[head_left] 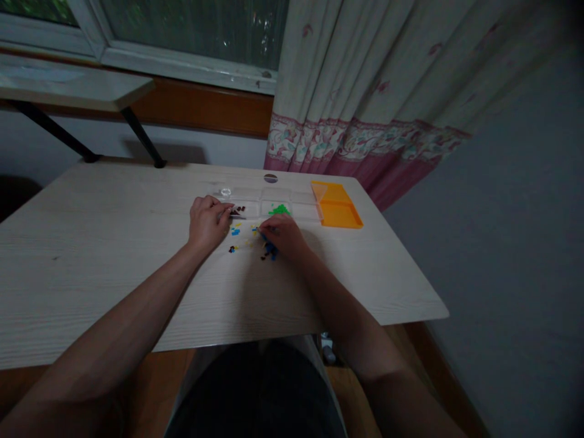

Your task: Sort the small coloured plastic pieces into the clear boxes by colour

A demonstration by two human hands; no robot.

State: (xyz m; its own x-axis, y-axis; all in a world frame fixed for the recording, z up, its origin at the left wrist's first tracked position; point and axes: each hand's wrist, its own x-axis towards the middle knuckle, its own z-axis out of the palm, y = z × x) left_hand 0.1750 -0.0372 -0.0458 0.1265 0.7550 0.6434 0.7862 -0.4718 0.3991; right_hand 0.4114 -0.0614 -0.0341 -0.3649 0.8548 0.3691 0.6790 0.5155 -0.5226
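My left hand (208, 224) is at the left end of a clear plastic compartment tray (298, 210), thumb and fingertips pinched together over its edge. Beside those fingertips, several dark brown pieces (241, 208) lie in the left compartment. Small green pieces (279, 209) fill part of the middle compartment. My right hand (285, 236) is lowered to the tabletop in front of the tray, its fingers closed in a pinch among loose pieces. Partly under it lies a pile of dark blue pieces (271, 249). Light blue pieces (235, 231) lie between the hands. Whatever either pinch holds is too small to make out.
An orange open box or lid (340, 207) sits at the tray's right end. Behind the tray, a round hole cover (271, 178) is set in the wooden table (114, 243). A raised shelf (77, 88) on black legs stands back left. A curtain (337, 121) hangs behind the table.
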